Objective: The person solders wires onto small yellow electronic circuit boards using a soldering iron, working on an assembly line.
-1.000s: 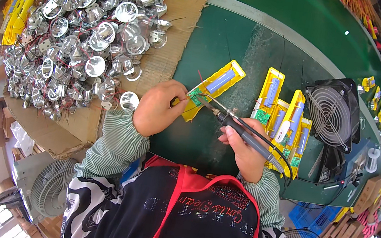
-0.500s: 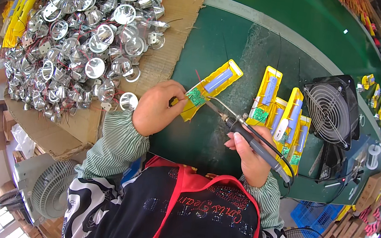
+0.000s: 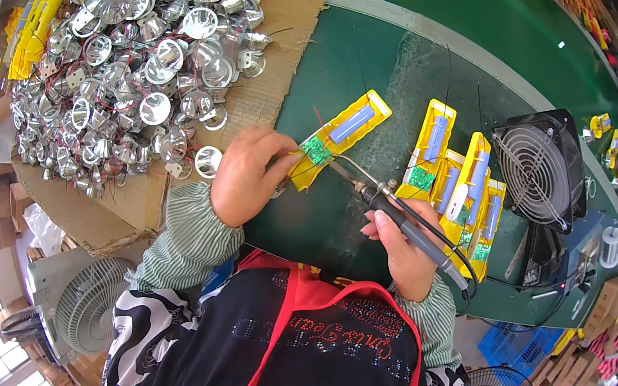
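My left hand (image 3: 248,175) pinches the near end of a yellow plastic housing (image 3: 340,138) that lies on the green bench and carries a grey battery cell and a small green circuit board (image 3: 316,150). A black soldering iron (image 3: 393,211) is gripped in my right hand (image 3: 404,250), its metal tip touching the circuit board next to my left fingers. The iron's cable runs off to the right.
A heap of shiny metal reflector cups (image 3: 129,65) lies on cardboard (image 3: 283,39) at the left. Several more yellow housings (image 3: 453,182) lie right of the iron. A black fan (image 3: 538,166) stands at the right. Stacked yellow parts (image 3: 37,17) sit far left.
The soldering iron's tip has moved in onto the green circuit board. My left hand keeps its hold on the housing.
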Available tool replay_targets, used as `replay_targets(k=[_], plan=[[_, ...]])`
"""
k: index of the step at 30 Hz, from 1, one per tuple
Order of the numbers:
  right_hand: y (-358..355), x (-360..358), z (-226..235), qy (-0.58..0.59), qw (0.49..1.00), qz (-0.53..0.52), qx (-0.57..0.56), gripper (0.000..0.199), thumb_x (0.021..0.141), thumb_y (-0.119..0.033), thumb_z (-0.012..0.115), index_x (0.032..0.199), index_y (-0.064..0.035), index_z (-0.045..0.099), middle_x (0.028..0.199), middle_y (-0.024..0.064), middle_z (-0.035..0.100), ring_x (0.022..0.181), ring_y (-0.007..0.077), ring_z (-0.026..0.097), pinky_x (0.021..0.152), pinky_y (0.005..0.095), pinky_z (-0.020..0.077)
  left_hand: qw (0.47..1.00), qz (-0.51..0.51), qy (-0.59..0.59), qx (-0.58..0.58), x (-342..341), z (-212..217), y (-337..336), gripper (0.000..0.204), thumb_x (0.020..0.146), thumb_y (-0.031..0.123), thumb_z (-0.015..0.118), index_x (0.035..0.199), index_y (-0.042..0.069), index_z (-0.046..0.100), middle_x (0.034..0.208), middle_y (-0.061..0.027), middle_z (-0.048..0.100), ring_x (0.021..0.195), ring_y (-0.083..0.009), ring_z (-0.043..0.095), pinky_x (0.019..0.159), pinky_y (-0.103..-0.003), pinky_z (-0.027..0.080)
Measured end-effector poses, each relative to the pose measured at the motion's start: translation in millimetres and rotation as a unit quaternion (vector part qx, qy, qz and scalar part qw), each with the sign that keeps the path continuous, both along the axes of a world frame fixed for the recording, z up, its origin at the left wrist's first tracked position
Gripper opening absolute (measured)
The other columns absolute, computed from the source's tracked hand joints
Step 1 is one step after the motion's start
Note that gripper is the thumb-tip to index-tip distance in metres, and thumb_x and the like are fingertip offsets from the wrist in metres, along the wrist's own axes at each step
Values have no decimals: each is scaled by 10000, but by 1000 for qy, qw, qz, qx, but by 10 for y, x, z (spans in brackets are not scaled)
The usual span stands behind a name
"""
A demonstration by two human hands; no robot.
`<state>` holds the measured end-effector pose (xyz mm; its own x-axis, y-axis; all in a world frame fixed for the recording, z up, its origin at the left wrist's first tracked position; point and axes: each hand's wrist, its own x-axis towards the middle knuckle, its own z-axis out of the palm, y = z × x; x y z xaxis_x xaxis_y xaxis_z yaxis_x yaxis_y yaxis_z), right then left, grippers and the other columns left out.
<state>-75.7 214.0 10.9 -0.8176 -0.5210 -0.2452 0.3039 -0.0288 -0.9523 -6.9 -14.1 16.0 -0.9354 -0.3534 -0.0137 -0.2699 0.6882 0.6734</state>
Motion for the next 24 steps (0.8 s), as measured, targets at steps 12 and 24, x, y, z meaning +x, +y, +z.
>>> replay_targets(k=[12, 24], plan=[[-34, -33, -1, 12, 1000, 13, -3, 194, 821, -10, 607, 984, 60, 527, 828, 126, 640, 693, 169, 652, 636, 264, 532, 998, -42, 37, -10, -24, -106, -20, 80, 774, 55, 622, 830, -2, 616, 896, -128, 565, 859, -295, 531, 766, -364, 415], [-117, -67, -37, 4, 1000, 30, 3, 173, 823, -23, 613, 958, 56, 540, 813, 110, 634, 690, 149, 646, 631, 255, 527, 995, -99, -3, -2, -62, -180, -49, 78, 774, 65, 612, 792, -9, 597, 906, -139, 559, 869, -315, 534, 761, -376, 426]])
